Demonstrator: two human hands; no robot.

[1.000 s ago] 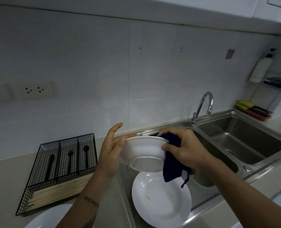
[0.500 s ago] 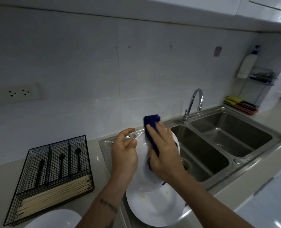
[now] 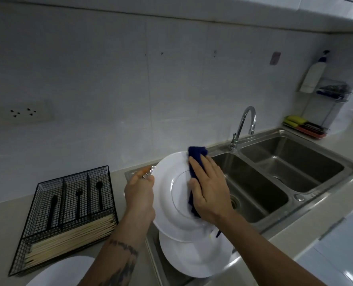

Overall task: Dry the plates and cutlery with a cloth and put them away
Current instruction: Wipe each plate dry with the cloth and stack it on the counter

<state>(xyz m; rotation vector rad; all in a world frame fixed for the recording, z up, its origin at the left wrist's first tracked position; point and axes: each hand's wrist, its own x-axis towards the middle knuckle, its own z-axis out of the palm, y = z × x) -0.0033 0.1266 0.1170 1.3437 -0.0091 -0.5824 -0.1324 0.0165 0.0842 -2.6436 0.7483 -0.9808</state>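
My left hand (image 3: 139, 196) grips the left rim of a white plate (image 3: 169, 195) held on edge above the drainboard, its underside with the foot ring facing me. My right hand (image 3: 209, 188) lies flat on that underside with straight fingers, pressing a dark blue cloth (image 3: 196, 156) against it. The cloth sticks out past my fingertips at the plate's top rim and hangs below my palm. A second white plate (image 3: 194, 259) lies flat beneath, with small yellow specks near its edge. Some metal cutlery (image 3: 150, 171) shows behind my left thumb.
A black wire cutlery tray (image 3: 68, 213) with black utensils and wooden chopsticks sits on the counter at left. Another white plate (image 3: 62, 271) lies at the bottom left. The double steel sink (image 3: 274, 178) with its tap (image 3: 245, 124) is to the right; sponges and a soap bottle stand far right.
The dish turned from rim-up to standing on edge with its underside toward me. My right hand with the cloth moved from the rim onto that underside and now lies flatter.
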